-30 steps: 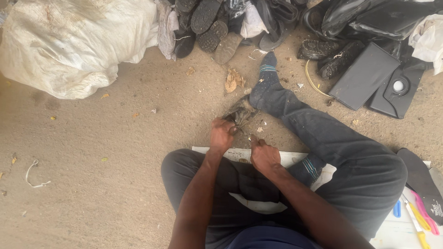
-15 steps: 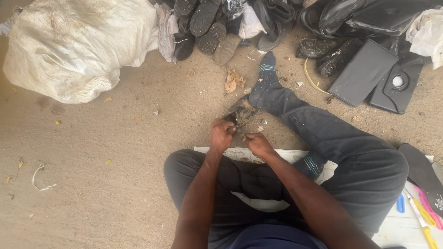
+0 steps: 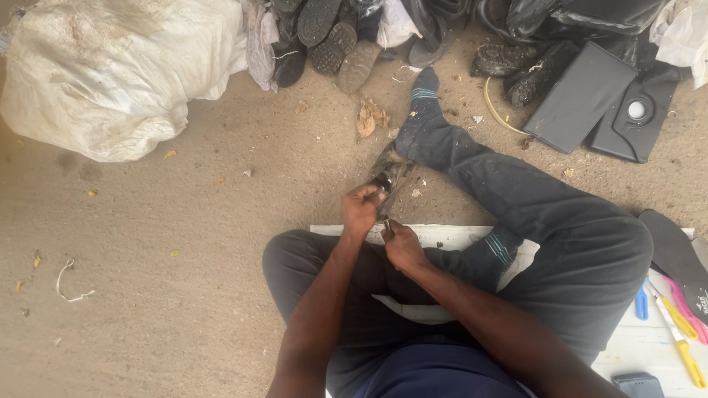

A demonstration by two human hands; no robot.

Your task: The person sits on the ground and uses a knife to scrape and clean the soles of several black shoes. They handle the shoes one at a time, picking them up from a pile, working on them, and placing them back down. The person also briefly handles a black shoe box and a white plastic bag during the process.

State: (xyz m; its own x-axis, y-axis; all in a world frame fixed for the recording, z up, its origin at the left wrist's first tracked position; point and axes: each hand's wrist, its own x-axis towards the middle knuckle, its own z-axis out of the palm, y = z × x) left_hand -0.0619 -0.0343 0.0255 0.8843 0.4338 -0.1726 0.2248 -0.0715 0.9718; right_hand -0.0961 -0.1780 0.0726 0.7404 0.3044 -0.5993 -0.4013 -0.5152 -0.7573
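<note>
The right hand (image 3: 404,247) is drawing closer to the left hand (image 3: 361,208), both gripping the worn shoe (image 3: 389,175) (a small tool (image 3: 387,225) pinched too).

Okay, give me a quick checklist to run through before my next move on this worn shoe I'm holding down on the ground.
1. Left hand grips the worn dark shoe: ok, fingers are closed on it.
2. Right hand holds a small metal tool: ok, though the tool's kind cannot be told.
3. Tool tip placed on the shoe: cannot tell, the hands hide it.
4. Shoe steadied against the sandy concrete floor: ok, it lies by the outstretched leg in dark trousers.
5. Spare tools within reach: ok, yellow, pink and blue handled tools lie on the white board at the right.
</note>
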